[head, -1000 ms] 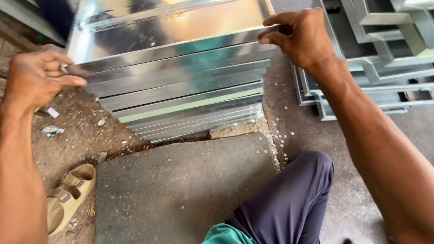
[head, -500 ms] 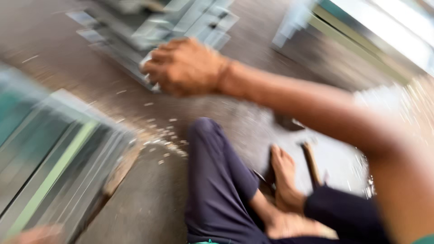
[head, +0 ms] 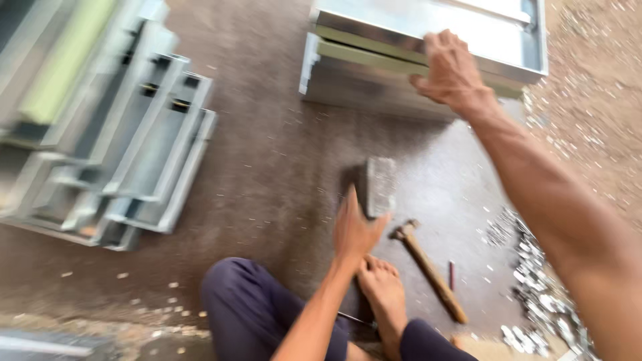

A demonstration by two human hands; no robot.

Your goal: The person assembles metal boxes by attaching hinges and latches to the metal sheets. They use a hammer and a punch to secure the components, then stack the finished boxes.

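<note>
Fingers of the left hand [head: 354, 230] wrap the near edge of a grey metal block [head: 376, 186], which stands on edge on the floor [head: 267, 167] just in front of the bare foot [head: 384, 291]. Right hand [head: 453, 70] is spread flat, fingers wide, pressing on the top edge of a stack of galvanized sheet-metal trays [head: 428, 47] at the far side; palm down, not gripping. Wooden-handled hammer [head: 428, 267] lies on the floor right of the foot, apart from both hands, head toward the block. Small red pencil-like stick [head: 452, 275] lies just beside the hammer handle. Pile of metal offcuts [head: 542, 281] lies at right. Second stack of folded channel sections [head: 114, 134] sits at left, blurred.
</note>
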